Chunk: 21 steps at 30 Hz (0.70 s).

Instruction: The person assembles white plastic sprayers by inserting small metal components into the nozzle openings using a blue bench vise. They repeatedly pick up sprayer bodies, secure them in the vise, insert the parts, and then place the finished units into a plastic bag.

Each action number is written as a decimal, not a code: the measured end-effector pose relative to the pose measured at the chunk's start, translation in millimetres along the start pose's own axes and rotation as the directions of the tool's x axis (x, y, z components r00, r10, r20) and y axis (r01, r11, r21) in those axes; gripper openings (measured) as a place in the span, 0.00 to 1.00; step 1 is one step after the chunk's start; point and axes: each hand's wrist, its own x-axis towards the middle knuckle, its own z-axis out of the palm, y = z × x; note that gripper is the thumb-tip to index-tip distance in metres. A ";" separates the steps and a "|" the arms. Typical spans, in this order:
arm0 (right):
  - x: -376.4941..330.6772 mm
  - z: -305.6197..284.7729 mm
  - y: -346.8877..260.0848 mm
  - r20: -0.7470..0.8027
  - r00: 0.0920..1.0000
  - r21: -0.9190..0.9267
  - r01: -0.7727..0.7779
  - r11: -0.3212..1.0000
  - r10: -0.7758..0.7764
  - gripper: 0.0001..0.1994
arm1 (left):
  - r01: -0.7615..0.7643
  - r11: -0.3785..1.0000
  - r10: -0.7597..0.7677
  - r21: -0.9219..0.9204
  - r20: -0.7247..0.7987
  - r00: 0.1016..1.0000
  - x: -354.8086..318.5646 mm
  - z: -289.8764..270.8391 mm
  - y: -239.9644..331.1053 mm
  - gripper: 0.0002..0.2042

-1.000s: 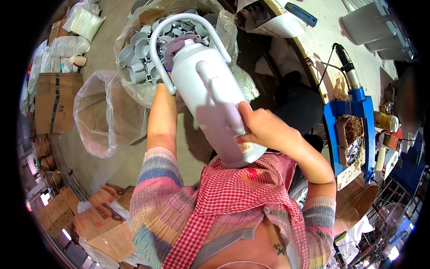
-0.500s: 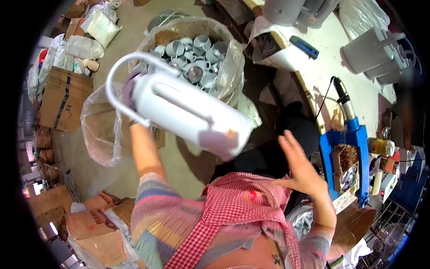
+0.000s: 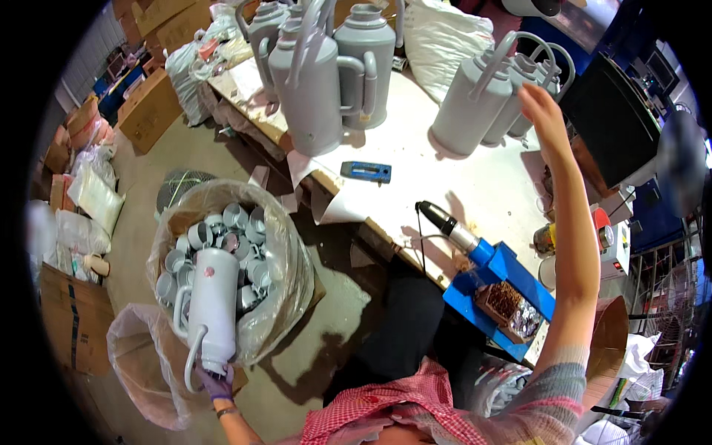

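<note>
My left hand [image 3: 216, 383], in a purple glove, is closed on the neck end of a pale grey thermos flask [image 3: 215, 297]. The flask is held with its base away from me, over a plastic-lined container [image 3: 278, 304] of grey cup-shaped parts [image 3: 237, 216]. Its side handle and loop carrying handle face left. Over the worktable, my bare right hand [image 3: 543, 111] reaches to the group of grey thermos flasks [image 3: 471, 104] at the right. Its fingers are stretched out beside their loop handles; I cannot tell whether they touch one.
More grey flasks [image 3: 308, 93] stand on the white-topped table [image 3: 415, 193]. A blue tool [image 3: 366, 172] lies before them. A blue fixture [image 3: 460, 289] with a black-and-silver cylindrical tool [image 3: 449, 222] sits near the table edge. An empty clear bag [image 3: 148, 363] stands left of the container; a monitor [image 3: 612, 122] is at right.
My view has turned toward the table. The flask in my left hand has moved down and left over the container. My right hand has gone from near my body to the flasks at right.
</note>
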 end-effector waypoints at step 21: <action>-319.0 -80.4 -119.2 -0.029 0.973 0.940 -0.051 0.338 0.228 0.28 | -0.349 0.813 0.542 -0.466 0.825 0.160 -213.2 411.8 18.2 0.31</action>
